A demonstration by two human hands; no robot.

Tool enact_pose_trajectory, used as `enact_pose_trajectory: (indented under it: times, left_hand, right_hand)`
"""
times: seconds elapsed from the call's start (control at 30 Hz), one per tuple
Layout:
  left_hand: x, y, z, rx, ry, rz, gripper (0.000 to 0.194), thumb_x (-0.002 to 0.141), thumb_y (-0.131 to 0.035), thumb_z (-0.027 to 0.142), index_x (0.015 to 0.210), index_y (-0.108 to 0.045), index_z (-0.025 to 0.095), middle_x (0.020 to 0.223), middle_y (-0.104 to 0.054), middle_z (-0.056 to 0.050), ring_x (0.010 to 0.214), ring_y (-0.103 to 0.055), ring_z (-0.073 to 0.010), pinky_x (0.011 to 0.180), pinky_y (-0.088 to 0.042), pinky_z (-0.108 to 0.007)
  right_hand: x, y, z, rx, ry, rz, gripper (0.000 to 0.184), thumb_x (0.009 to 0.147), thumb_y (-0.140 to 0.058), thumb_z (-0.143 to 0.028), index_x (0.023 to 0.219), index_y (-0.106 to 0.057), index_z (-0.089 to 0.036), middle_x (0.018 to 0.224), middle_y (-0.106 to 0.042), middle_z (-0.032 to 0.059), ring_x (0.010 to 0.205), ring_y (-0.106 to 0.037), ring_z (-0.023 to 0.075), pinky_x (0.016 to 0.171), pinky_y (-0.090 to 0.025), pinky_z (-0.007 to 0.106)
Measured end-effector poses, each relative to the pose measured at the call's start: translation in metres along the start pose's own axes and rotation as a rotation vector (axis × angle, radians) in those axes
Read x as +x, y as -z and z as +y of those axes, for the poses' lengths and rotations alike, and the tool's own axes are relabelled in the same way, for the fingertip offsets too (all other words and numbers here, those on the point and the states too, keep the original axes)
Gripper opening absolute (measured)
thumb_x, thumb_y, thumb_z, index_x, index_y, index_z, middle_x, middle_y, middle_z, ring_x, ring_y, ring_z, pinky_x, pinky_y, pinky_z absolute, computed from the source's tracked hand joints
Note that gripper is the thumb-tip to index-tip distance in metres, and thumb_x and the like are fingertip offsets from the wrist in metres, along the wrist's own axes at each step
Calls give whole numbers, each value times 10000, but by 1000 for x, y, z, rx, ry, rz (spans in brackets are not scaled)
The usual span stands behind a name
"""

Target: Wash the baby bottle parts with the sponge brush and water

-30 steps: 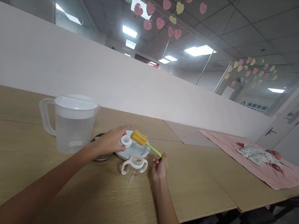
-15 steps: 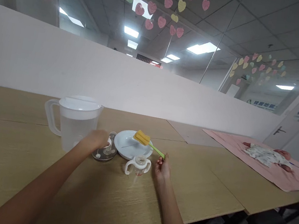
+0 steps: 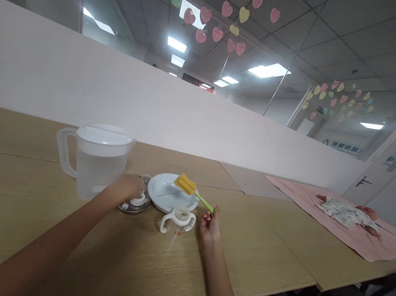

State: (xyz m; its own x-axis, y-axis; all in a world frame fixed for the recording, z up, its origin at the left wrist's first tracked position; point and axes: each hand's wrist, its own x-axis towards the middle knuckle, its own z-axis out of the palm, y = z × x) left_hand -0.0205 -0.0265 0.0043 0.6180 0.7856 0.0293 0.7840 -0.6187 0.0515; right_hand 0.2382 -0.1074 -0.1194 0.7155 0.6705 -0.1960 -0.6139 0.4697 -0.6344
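Note:
My right hand (image 3: 211,227) grips the green handle of a bottle brush (image 3: 187,185) with a yellow sponge head, which is held over a white plate (image 3: 158,201). Close in front of the plate stands a clear baby bottle (image 3: 175,231) with two white handles and an uncovered mouth. My left hand (image 3: 129,188) is over a small dark round tray (image 3: 129,209), its fingers curled downward and partly hidden. Just under those fingers is a white bottle collar (image 3: 137,200) on the tray; whether they touch it is unclear. A clear cap (image 3: 146,180) shows partly behind the hand.
A large lidded plastic pitcher (image 3: 101,164) with water stands left of the tray, near my left forearm. A baby doll (image 3: 343,213) in patterned clothes lies on a pink mat (image 3: 296,201) at the right. The white wall (image 3: 187,120) runs behind the wooden table (image 3: 115,271).
The white collar, earlier up at my left fingertips, now sits lower on the tray. My right hand still holds the brush over the plate. The whole view has shifted slightly.

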Motion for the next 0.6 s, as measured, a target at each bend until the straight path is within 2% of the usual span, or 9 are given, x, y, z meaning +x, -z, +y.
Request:
enact_pose_trajectory:
  times: [0.07,0.17,0.23,0.33,0.4,0.47,0.6]
  left_hand:
    - [-7,12,10,-45,-33,48,380,825,-486,371,1120,-622,174,1093,-663,-151,986,-629,-266,812,-468,-329]
    - [-19,19,40,-247,-237,66,531,857,-405,493,1269,-508,175,1224,-601,-119,1079,-580,-246,879,-444,-321]
    - [-26,11,62,-317,-369,12,568,812,-461,552,1242,-531,187,1230,-600,-97,1102,-564,-261,896,-436,-323]
    - [-29,-8,86,-324,-407,36,512,731,-589,489,1145,-596,188,1147,-641,-94,1076,-570,-293,880,-437,-340]
    - [-28,-16,92,-398,-420,54,518,697,-631,434,1160,-589,205,1143,-645,-73,1064,-576,-281,860,-446,-321]
    - [-28,-13,92,-512,-438,60,573,662,-662,400,1194,-570,210,1145,-647,-52,1045,-586,-260,845,-453,-296]
    - [-34,10,85,-707,-408,151,566,631,-677,365,1160,-585,184,1101,-662,-40,980,-608,-233,820,-464,-281]
  right_hand:
    - [1,0,0,7,13,-4,279,863,-545,-387,692,-445,-191,463,-454,-109,322,-363,1,370,-383,90]
    - [2,0,-1,22,31,-16,296,839,-576,-407,687,-431,-198,457,-438,-113,320,-356,8,359,-381,99]
    - [1,0,-2,38,39,-30,304,830,-588,-412,685,-425,-201,456,-427,-114,324,-355,12,353,-380,103]
    - [-1,0,-4,77,38,-51,283,853,-561,-394,698,-425,-200,474,-434,-111,333,-350,7,350,-369,92]
    - [-3,-1,-6,104,31,-65,278,870,-536,-383,698,-419,-198,481,-430,-113,330,-335,0,346,-356,79]
    - [-6,-3,-10,122,24,-79,284,878,-523,-378,689,-411,-197,481,-419,-116,323,-317,-5,339,-343,72]
    - [-12,-7,-17,168,-21,-178,307,884,-516,-367,664,-398,-188,477,-394,-116,322,-298,-12,328,-312,63]
